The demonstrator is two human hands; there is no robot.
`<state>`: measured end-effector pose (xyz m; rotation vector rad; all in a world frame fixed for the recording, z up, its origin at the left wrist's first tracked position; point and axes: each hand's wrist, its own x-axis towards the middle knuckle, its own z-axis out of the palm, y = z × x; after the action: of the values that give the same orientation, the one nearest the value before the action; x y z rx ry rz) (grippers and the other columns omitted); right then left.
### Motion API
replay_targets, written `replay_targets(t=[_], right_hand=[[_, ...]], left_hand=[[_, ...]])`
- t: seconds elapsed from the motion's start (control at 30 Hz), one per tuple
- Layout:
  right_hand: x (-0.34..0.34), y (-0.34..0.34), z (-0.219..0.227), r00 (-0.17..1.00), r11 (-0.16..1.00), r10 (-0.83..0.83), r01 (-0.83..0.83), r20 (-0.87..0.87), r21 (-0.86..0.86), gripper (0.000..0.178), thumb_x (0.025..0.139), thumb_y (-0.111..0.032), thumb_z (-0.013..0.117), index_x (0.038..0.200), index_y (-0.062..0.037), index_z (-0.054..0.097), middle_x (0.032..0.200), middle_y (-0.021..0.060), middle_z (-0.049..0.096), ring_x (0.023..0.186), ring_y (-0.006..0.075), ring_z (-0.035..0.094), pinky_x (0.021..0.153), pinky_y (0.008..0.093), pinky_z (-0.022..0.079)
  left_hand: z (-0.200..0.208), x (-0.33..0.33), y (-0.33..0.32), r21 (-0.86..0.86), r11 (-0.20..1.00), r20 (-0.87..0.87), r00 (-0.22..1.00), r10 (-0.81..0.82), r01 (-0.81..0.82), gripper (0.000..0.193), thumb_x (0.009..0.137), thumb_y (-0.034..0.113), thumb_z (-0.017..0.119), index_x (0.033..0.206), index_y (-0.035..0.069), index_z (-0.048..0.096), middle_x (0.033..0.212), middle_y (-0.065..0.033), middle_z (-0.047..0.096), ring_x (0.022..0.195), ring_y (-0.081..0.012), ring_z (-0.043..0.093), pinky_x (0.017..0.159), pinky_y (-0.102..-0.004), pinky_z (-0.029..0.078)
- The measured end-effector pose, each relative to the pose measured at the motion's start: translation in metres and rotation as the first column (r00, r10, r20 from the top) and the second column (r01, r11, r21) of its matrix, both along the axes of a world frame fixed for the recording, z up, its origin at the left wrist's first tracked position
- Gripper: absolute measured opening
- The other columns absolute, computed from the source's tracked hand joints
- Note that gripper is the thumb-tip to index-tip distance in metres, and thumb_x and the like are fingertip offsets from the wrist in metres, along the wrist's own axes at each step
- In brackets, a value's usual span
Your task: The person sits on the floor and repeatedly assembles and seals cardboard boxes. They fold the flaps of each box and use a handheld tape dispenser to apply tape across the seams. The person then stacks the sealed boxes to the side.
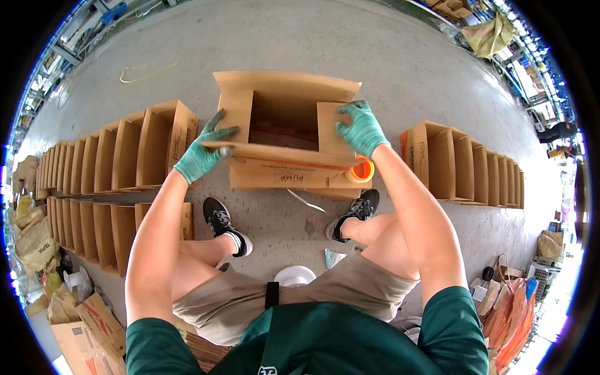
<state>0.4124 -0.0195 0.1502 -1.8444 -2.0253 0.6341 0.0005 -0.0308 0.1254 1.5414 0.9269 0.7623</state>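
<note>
A brown cardboard box (281, 83) stands on the floor between my feet, its top flaps partly folded and its inside showing. The left and right flaps lie inward; the far flap leans outward. My left hand (205, 155), in a green glove, grips the near left corner, thumb at the near flap (284, 152) and fingers spread over the left flap. With fingers bent, my right hand (364, 128), gloved alike, holds the right flap (331, 124) by its outer edge. A tape roll with an orange core (360, 169) sits at the box's near right corner, below my right wrist.
Rows of open cardboard boxes stand at left (128, 150) and right (440, 162). My shoes (219, 219) are close to the box. A white strip (306, 201) lies before it. Orange sacks (515, 312) lie at lower right; cartons (81, 340) at lower left.
</note>
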Motion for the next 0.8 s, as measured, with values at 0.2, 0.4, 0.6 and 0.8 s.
replay_targets(t=[0.2, 0.4, 0.6, 0.8], right_hand=[[0.034, 0.017, 0.005, 0.865, 0.951, -0.206, 0.066, -0.458, -0.303, 0.028, 0.092, -0.023, 0.064, 0.116, -0.0084, 0.066, 0.108, 0.0072, 0.065, 0.097, 0.0148, 0.061, 0.079, 0.03, 0.056], [0.032, 0.023, -0.004, 0.836, 0.916, -0.31, 0.134, -0.452, -0.379, 0.069, 0.096, -0.04, 0.063, 0.151, -0.0151, 0.03, 0.143, 0.0082, 0.045, 0.116, 0.0241, 0.056, 0.09, 0.0494, 0.053], [0.005, 0.023, 0.013, 0.764, 0.968, -0.236, 0.129, -0.601, -0.217, 0.065, 0.094, -0.041, 0.066, 0.15, -0.0191, 0.04, 0.14, 0.0087, 0.052, 0.124, 0.0215, 0.052, 0.101, 0.0384, 0.045], [0.008, 0.001, -0.01, 0.967, 0.967, -0.09, 0.028, -0.237, -0.254, 0.047, 0.094, -0.025, 0.062, 0.138, -0.017, 0.049, 0.158, 0.0222, 0.029, 0.139, 0.0358, 0.042, 0.112, 0.0382, 0.037]], left_hand=[[-0.002, 0.021, 0.0, 0.14, 0.908, -0.261, 0.87, 0.419, -0.395, 0.058, 0.081, 0.031, 0.083, 0.123, 0.003, 0.055, 0.134, -0.0125, 0.05, 0.121, -0.0232, 0.051, 0.102, -0.0356, 0.045], [-0.019, 0.039, 0.003, 0.345, 0.817, -0.384, 0.725, 0.571, -0.461, 0.073, 0.08, 0.027, 0.084, 0.136, 0.001, 0.045, 0.131, -0.0159, 0.047, 0.12, -0.0285, 0.051, 0.105, -0.0368, 0.044], [-0.034, 0.033, 0.008, 0.275, 0.837, -0.314, 0.778, 0.544, -0.474, 0.088, 0.079, 0.026, 0.085, 0.148, 0.005, 0.035, 0.138, -0.0166, 0.044, 0.125, -0.0302, 0.05, 0.111, -0.0385, 0.041], [-0.007, 0.043, -0.002, 0.262, 0.869, -0.365, 0.79, 0.493, -0.421, 0.087, 0.087, 0.029, 0.076, 0.155, 0.009, 0.025, 0.147, -0.0202, 0.04, 0.135, -0.0302, 0.042, 0.113, -0.0397, 0.037]])
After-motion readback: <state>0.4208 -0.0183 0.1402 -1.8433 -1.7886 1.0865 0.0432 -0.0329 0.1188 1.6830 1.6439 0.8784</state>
